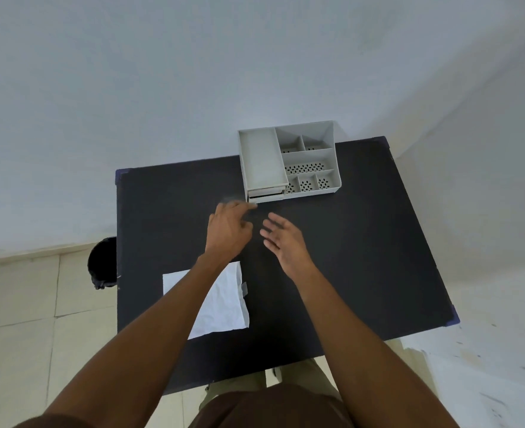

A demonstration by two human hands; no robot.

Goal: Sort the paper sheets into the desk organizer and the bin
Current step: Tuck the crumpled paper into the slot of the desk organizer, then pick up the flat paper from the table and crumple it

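A grey desk organizer (pixel 289 160) stands at the far edge of the black table (pixel 363 257), with a long tray on its left, several perforated compartments on its right and drawers at its front. My left hand (pixel 229 231) hovers just in front of the drawers, fingers spread, holding nothing. My right hand (pixel 281 239) is beside it, palm turned inward, fingers apart and empty. A white, slightly creased paper sheet (pixel 224 304) lies on the near left of the table, partly hidden under my left forearm. A black bin (pixel 102 264) stands on the floor left of the table.
The table stands against a pale wall with tiled floor around it. My legs show at the table's near edge.
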